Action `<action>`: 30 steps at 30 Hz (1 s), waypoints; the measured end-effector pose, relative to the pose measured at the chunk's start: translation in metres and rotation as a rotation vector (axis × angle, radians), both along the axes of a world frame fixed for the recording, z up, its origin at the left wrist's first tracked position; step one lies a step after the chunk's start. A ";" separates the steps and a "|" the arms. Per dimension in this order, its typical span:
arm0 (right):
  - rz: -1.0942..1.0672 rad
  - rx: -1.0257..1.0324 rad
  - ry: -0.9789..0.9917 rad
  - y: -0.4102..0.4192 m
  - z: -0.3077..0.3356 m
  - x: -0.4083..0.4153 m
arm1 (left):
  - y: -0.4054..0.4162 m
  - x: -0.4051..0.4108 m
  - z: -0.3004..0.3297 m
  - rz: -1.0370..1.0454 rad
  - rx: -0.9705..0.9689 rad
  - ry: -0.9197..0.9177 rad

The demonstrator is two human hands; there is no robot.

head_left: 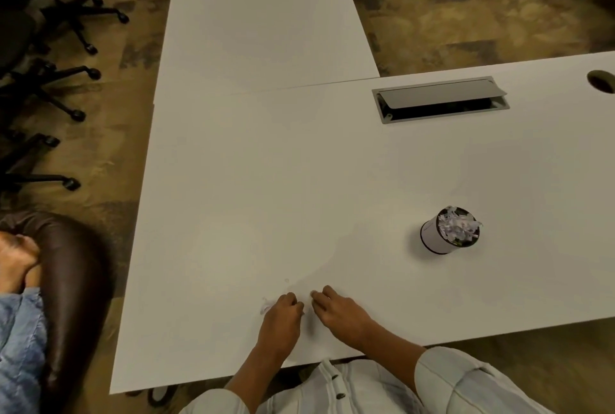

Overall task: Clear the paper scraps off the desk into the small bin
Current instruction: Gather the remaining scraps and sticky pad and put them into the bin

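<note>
Head view: left hand (281, 317) on white worktop (233, 214) at 6 o'clock, fingers curled round paper scraps (266, 305). Right hand (336, 309) just beside, fingers bent, grasp unclear. Small bin (432, 235) at 3 o'clock, upright, scrap-filled.

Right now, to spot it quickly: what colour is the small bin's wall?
White wall, dark rim, on the small bin; head view.

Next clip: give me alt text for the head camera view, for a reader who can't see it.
A person's left hand and right hand gather the last paper scraps near the front edge of a white desk, fingers curled. To the right stands a small white bin, heaped with shredded paper. Behind it a grey cable hatch sits propped open.
</note>
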State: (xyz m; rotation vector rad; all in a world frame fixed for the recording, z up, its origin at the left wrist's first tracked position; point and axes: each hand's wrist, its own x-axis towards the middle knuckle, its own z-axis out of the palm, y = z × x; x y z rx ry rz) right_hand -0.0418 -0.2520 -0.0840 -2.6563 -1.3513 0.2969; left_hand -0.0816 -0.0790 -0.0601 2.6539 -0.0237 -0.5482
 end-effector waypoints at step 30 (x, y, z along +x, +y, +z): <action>-1.269 0.406 0.198 -0.213 0.155 0.134 | -0.245 0.206 0.115 -0.099 -0.586 -0.156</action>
